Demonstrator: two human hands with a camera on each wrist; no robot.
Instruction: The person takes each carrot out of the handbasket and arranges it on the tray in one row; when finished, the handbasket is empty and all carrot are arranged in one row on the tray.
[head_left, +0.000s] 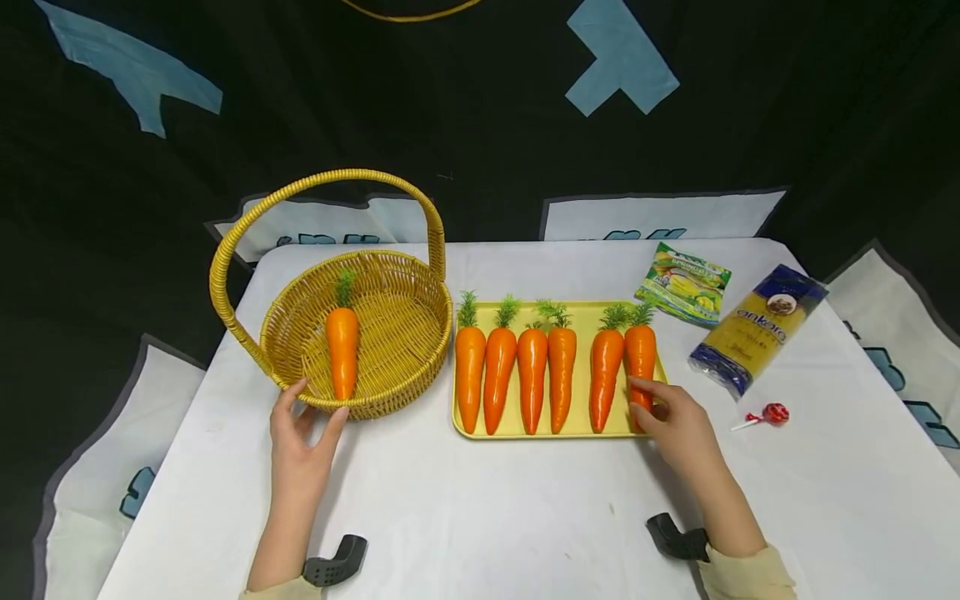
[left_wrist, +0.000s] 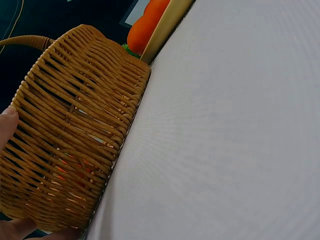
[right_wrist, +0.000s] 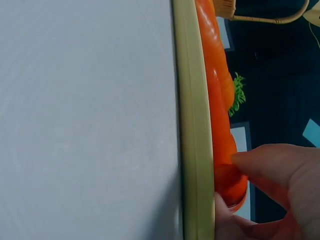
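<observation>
A yellow wicker basket (head_left: 397, 396) with a tall handle stands at the left, one carrot (head_left: 342, 350) lying in it. My left hand (head_left: 300, 454) holds the basket's near rim; in the left wrist view a fingertip (left_wrist: 7, 125) rests against the weave. Several orange carrots with green tops lie side by side on a yellow tray (head_left: 585, 358). At the tray's right end my right hand (head_left: 678, 425) pinches the lower part of the rightmost carrot (head_left: 641, 350). The right wrist view shows finger and thumb on either side of that carrot (right_wrist: 222, 140).
To the right of the tray lie a green packet (head_left: 684, 283), a blue and yellow ankara packet (head_left: 761, 329) and a red lollipop (head_left: 774, 413). A white cloth covers the table (head_left: 510, 517). Dark fabric (head_left: 495, 125) hangs behind it.
</observation>
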